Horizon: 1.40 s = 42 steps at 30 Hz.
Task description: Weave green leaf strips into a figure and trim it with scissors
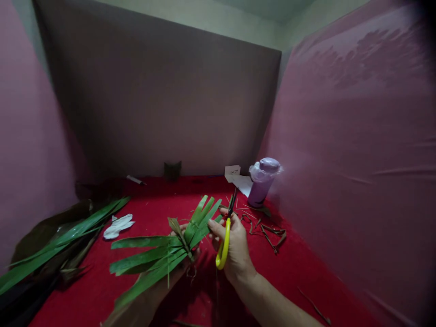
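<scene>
My left hand (195, 254) is closed under a bundle of green leaf strips (150, 256), mostly hidden by them. The strips fan out to the left and to the upper right. A brown dried strip (180, 236) crosses the middle of the bundle, and thin loose fibres dangle beneath it. In my right hand (235, 247) is a pair of scissors with a yellow handle (223, 247) and dark blades pointing up and away. The thumb and fingers of that hand also come up to the tips of the right-hand strips; whether they pinch them I cannot tell.
Long green leaves (68, 240) lie on dark material at the left, beside a crumpled white tissue (118, 225). A purple tumbler (260, 188) wrapped in plastic stands at the back right near white papers (242, 184). Brown dried strips (272, 236) and thin sticks are scattered on the red cloth (85, 290).
</scene>
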Available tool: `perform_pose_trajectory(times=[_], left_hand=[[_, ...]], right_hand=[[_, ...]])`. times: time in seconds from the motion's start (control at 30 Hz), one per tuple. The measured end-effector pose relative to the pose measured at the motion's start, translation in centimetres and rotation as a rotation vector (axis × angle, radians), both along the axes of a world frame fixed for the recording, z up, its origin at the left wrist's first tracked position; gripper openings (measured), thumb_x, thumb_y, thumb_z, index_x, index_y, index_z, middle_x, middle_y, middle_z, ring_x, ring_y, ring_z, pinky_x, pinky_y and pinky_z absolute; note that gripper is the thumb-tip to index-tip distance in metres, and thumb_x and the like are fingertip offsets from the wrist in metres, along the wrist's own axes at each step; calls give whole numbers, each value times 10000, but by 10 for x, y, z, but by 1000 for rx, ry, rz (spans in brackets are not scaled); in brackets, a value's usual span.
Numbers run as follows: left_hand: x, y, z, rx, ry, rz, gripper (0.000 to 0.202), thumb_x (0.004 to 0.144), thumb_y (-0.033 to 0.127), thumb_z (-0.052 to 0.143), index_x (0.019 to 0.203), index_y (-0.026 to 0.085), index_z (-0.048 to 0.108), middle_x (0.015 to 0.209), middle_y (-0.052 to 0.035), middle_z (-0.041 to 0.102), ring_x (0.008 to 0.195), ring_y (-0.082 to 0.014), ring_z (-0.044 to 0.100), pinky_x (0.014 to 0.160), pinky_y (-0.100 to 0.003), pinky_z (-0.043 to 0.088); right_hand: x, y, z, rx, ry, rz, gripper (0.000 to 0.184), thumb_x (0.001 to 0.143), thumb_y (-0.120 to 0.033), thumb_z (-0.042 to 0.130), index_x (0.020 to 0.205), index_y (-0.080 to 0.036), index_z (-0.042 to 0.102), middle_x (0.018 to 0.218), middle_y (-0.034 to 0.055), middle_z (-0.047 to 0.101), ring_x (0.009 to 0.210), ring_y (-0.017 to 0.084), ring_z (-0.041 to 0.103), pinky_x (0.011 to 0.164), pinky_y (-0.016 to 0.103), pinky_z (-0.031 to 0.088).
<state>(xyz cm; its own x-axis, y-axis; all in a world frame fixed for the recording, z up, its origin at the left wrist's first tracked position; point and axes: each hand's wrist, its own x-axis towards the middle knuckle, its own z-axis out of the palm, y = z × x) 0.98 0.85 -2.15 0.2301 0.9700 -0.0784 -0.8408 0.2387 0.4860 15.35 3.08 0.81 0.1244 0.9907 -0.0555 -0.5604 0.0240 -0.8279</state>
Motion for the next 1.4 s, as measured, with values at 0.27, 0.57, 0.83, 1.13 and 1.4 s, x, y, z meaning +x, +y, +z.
perform_pose_trajectory(times=[0.27,0.57,0.83,1.13,1.4], left_hand=[[0,0,-2,37,5,-100,405,889,151,289,991,190,678,912,-70,726,927,-272,640,915,-495,390],[7,4,-10,-31,203,-80,296,874,163,386,950,176,673,937,-112,721,820,-248,677,767,-400,512],[19,3,11,-227,144,153,507,703,-102,406,1100,142,604,944,-99,714,862,-252,662,838,-468,504],[26,-6,29,-30,190,29,408,680,-51,589,1009,182,655,1022,-68,689,1034,-230,587,917,-370,456],[25,3,13,-159,450,269,115,645,141,717,734,83,674,675,-53,695,621,-178,659,587,-285,559]], right_hand=[[2,1,-9,-28,37,-5,471,607,-225,752,959,-225,439,633,-95,459,433,68,531,358,150,403],[5,3,-12,-105,133,49,440,610,-177,735,925,-229,433,560,-104,504,391,57,513,336,114,376],[11,12,-20,-128,197,-40,368,582,-172,751,792,-182,450,597,-76,544,450,62,552,344,115,391],[12,12,-24,-153,185,-44,344,605,-201,745,756,-173,438,585,-61,543,459,68,552,321,116,383],[7,7,-26,-63,58,-24,351,652,-267,743,846,-185,462,661,-53,548,504,83,559,342,134,395]])
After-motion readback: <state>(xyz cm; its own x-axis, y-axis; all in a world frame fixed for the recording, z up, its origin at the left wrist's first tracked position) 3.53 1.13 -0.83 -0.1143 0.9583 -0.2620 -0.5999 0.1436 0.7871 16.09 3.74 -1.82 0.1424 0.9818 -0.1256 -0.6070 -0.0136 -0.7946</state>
